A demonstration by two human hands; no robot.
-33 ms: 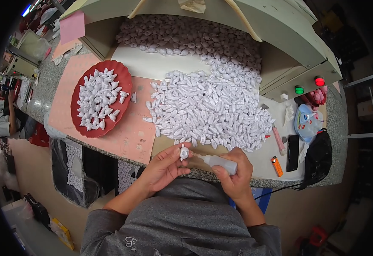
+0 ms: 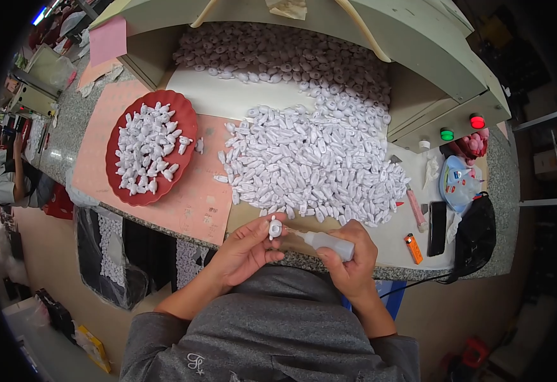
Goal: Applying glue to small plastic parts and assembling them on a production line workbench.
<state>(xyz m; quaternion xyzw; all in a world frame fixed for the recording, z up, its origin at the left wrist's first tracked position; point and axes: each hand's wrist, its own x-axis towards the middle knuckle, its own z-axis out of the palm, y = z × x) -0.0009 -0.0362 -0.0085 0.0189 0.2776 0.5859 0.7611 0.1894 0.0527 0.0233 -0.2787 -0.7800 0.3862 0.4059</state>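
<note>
Between its thumb and fingertips, my left hand [image 2: 248, 249] pinches a small white figure part [image 2: 275, 228] near the table's front edge. My right hand [image 2: 357, 262] is wrapped round a translucent squeeze bottle [image 2: 330, 244], tilted so that its thin nozzle points left at the part. The nozzle tip is at or very near the part; whether they touch I cannot tell. Just beyond my hands spreads a heap of loose white pieces [image 2: 310, 162]. To the left, a red scalloped plate [image 2: 114, 153] bears several white figures [image 2: 148, 143].
A cream machine housing [image 2: 412, 38] arches over more white parts [image 2: 291, 54], with red [image 2: 476, 121] and green [image 2: 446, 134] lights. On the right lie an orange lighter [image 2: 413, 248], a black phone [image 2: 437, 228], a blue dish [image 2: 455, 184] and a black bag [image 2: 476, 235]. Another person [image 2: 12, 178] sits far left.
</note>
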